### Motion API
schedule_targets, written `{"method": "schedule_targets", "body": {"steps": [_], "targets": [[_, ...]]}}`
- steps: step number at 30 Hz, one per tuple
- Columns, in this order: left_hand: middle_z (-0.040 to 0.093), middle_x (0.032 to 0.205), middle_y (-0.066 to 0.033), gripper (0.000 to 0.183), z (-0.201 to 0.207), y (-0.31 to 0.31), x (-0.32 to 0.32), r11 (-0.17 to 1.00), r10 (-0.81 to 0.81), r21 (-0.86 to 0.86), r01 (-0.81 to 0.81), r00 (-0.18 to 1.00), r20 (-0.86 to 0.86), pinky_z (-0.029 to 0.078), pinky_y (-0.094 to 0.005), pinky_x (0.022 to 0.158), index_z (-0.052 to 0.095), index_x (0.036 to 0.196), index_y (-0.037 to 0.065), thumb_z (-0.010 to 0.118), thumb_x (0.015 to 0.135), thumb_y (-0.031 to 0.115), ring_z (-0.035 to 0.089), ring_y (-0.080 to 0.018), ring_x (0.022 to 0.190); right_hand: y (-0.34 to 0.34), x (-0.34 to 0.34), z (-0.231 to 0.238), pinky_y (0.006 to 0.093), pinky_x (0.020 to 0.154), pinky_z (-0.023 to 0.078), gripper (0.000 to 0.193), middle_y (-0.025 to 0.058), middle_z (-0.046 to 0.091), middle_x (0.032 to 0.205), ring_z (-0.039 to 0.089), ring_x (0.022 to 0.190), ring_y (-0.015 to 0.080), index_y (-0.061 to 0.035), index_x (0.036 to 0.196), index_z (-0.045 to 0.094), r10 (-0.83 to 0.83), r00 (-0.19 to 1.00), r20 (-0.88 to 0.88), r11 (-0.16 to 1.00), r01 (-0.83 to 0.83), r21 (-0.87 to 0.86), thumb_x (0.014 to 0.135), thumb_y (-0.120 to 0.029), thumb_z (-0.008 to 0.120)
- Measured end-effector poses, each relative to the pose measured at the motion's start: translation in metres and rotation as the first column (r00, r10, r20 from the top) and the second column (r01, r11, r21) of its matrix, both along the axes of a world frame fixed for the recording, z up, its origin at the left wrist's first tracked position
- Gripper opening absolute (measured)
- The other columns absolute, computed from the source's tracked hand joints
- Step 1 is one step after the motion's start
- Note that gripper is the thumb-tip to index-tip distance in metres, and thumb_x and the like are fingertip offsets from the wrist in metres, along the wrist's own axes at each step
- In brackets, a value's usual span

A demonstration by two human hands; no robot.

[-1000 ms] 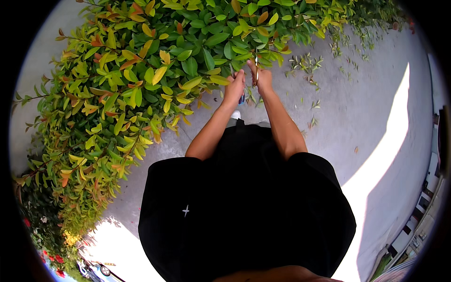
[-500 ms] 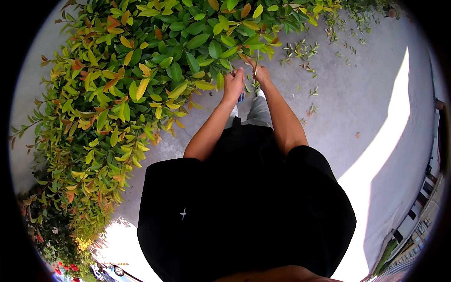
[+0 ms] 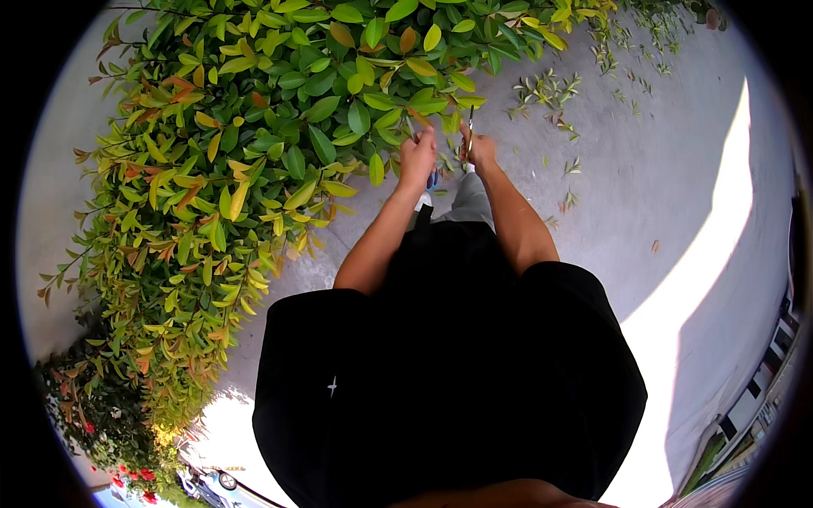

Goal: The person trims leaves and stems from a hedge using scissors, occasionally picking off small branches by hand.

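My left hand (image 3: 417, 159) is closed in a fist at the lower edge of a leafy bush (image 3: 318, 110). A thin greyish strip shows above its fingers and a small blue piece (image 3: 433, 179) beside it; what it grips is mostly hidden. Just to the right, my right hand (image 3: 481, 151) is closed around a slim metal-bladed tool (image 3: 471, 123), which points up, away from me. Its grip is hidden in the fingers, so the exact kind cannot be told. The blade tip is close to the outer leaves. The two hands are apart.
Clipped leafy sprigs (image 3: 549, 91) lie on the grey paved ground (image 3: 627, 195) at the far right. The bush curves down my left side, with red flowers (image 3: 135, 476) near the lower left. A bright sunlit strip (image 3: 703, 271) crosses the right. A vehicle (image 3: 224, 483) stands at lower left.
My right hand has moved slightly down and right, away from the leaves, and its blade now shows clearly. The hands are a little farther apart. The whole view has shifted slightly.
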State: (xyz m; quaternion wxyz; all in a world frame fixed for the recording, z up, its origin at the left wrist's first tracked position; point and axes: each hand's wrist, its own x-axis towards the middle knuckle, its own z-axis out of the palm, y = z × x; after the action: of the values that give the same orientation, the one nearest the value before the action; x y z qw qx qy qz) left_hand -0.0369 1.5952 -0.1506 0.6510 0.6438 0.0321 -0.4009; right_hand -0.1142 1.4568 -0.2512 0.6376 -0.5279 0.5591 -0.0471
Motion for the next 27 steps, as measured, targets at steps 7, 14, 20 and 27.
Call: {"method": "schedule_targets", "body": {"steps": [7,14,20,27], "targets": [[0.04,0.057,0.0026,0.037,-0.006,-0.015,0.0,0.999,0.004,-0.04,-0.004,1.0,-0.001,0.031,-0.0257,0.04,0.047,0.069,0.009,0.054,0.096,0.032,0.041,-0.0086,0.047,0.019,-0.012,0.026,0.0366,0.061,0.046,0.067,0.012,0.06,0.067,0.06,0.062,0.0233,-0.0001,0.078,0.062,0.457,0.877,-0.149,0.884,-0.467,-0.036,0.076,-0.067,0.062],[0.039,0.057,0.0029,0.037,-0.006,-0.009,0.002,0.997,0.071,-0.04,-0.072,0.997,-0.032,0.031,-0.0256,0.041,0.046,0.068,0.011,0.055,0.096,0.033,0.041,-0.0088,0.048,0.002,0.022,0.044,0.0387,0.067,0.047,0.065,0.0137,0.066,0.076,0.061,0.069,0.0247,-0.0003,0.084,0.067,0.228,0.964,-0.137,0.953,-0.25,-0.172,0.072,-0.064,0.068],[0.039,0.058,0.0028,0.036,-0.006,0.002,0.002,0.995,0.091,-0.036,-0.092,0.995,-0.027,0.032,-0.0261,0.041,0.045,0.068,0.011,0.054,0.096,0.032,0.041,-0.0088,0.048,-0.023,0.032,0.029,0.0426,0.058,0.046,0.074,0.0144,0.057,0.052,0.058,0.052,0.0286,0.0005,0.057,0.06,0.12,0.983,-0.141,0.928,-0.161,-0.335,0.073,-0.071,0.065],[0.04,0.053,0.0033,0.037,-0.009,0.003,-0.001,0.991,0.129,-0.035,-0.129,0.992,-0.008,0.028,-0.0248,0.035,0.047,0.067,0.01,0.054,0.096,0.032,0.037,-0.0075,0.041,-0.023,0.022,0.016,0.0278,0.044,0.043,0.064,0.003,0.051,0.049,0.052,0.043,0.0129,-0.0073,0.051,0.052,0.096,0.992,-0.076,0.95,-0.114,-0.291,0.076,-0.063,0.071]]}}
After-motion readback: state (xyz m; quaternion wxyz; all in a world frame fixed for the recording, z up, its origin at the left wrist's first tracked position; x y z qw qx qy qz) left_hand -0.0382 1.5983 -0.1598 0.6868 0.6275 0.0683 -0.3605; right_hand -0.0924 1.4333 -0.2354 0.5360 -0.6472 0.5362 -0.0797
